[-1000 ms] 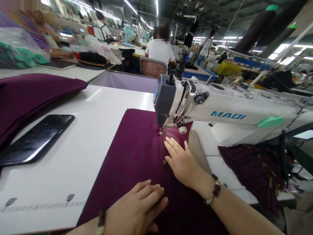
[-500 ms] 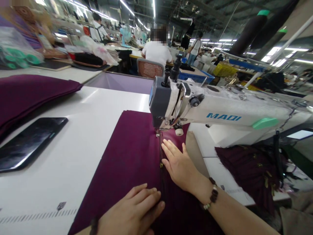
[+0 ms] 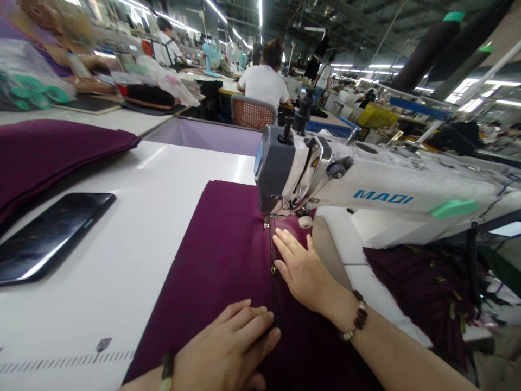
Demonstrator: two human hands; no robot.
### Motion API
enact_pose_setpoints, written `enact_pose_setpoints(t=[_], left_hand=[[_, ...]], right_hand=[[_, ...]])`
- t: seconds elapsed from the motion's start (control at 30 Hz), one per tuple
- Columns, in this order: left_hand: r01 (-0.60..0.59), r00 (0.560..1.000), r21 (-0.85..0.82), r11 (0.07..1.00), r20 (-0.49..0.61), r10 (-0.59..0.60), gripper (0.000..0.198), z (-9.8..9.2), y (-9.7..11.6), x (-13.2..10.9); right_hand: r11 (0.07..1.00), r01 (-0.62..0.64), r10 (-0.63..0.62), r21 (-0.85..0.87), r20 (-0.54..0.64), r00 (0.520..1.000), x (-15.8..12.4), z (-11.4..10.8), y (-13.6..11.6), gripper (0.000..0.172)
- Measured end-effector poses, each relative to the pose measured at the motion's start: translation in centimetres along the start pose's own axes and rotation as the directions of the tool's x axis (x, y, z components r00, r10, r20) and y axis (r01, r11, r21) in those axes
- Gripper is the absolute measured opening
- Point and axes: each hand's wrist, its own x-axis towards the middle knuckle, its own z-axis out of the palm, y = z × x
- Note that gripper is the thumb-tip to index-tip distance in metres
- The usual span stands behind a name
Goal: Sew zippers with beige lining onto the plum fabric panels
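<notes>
A dark maroon fabric panel (image 3: pixel 215 255) lies flat under the presser foot (image 3: pixel 266 224) of a white sewing machine (image 3: pixel 378 179). Down the panel runs a zipper with a small brass pull (image 3: pixel 273 270). My right hand (image 3: pixel 303 271) rests open on the cloth just right of the zipper, its fingertips close to the presser foot and its thumb by the pull. Nearer to me, my left hand (image 3: pixel 232 347) lies open on the panel, left of the zipper line, fingers stretched out. Beige material (image 3: pixel 329 250) shows at the panel's right edge.
A stack of maroon cloth (image 3: pixel 61 146) and a black phone-like slab (image 3: pixel 57 236) lie on the white table (image 3: pixel 163 168) at left. Maroon pieces with brass pulls (image 3: pixel 419 288) are heaped at right. A person in white (image 3: pixel 264 84) sits ahead, back turned.
The panel has moved slightly forward under the presser foot, bringing the zipper pull nearer to it. Both hands have moved forward slightly with the cloth. The whole view has shifted a little.
</notes>
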Motion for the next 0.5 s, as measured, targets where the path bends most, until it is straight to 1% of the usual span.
enact_pose_setpoints(t=[0.17,0.23,0.5], left_hand=[[0.0,0.999,-0.009,1.0,-0.053,-0.001,0.045,0.0,-0.3,0.0],[0.0,0.998,0.001,1.0,-0.058,0.0,0.046,0.0,-0.6,0.1],[0.038,0.999,-0.009,0.999,-0.011,-0.038,0.046,0.0,-1.5,0.6]], right_hand=[[1.0,0.01,-0.01,0.01,-0.017,1.0,0.3,0.1,0.2,0.045],[1.0,0.015,-0.014,0.008,-0.013,1.0,0.6,0.0,0.4,0.044],[1.0,0.016,-0.016,-0.026,-0.007,1.0,1.5,0.0,1.1,0.044]])
